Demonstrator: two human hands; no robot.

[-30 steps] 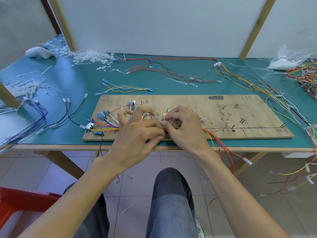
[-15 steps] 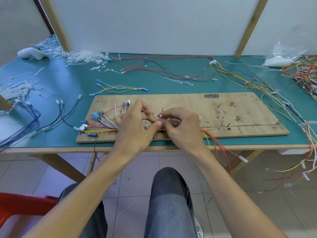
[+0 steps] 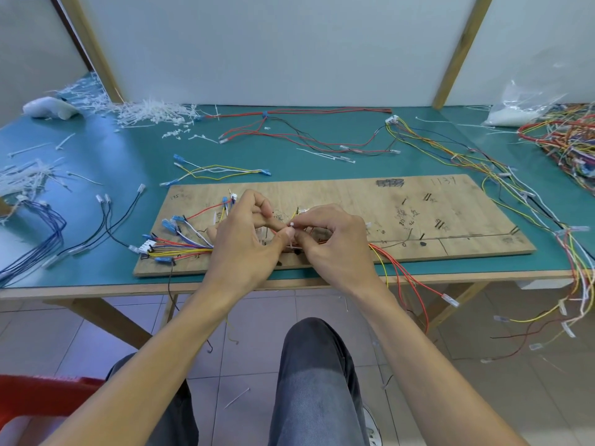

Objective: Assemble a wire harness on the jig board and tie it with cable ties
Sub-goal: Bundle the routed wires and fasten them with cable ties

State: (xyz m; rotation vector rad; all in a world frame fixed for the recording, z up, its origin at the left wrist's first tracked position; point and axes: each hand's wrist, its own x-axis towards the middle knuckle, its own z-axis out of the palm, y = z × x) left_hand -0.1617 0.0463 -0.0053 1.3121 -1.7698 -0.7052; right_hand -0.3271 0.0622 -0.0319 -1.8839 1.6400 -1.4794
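Observation:
A wooden jig board (image 3: 418, 201) lies on the green table. A harness of red, yellow, blue and white wires (image 3: 180, 247) fans out over its left end, with blue and white connectors at the tips. Red and yellow wires (image 3: 405, 275) hang off the front edge at the right. My left hand (image 3: 244, 243) and my right hand (image 3: 335, 243) meet over the bundle at the board's middle. Both pinch a small white cable tie (image 3: 292, 235) that stands upright between their fingertips. The bundle under my hands is hidden.
Loose white cable ties (image 3: 148, 112) are heaped at the back left. Spare wire sets (image 3: 306, 136) lie behind the board, and a long multicoloured harness (image 3: 531, 207) trails off the right edge. Blue and black wires (image 3: 48, 233) lie at the left. A red stool (image 3: 38, 400) stands low left.
My hands have lifted slightly off the bundle and drawn the cable tie upright between the fingertips. My left fingers, spread over the wires before, now curl above them.

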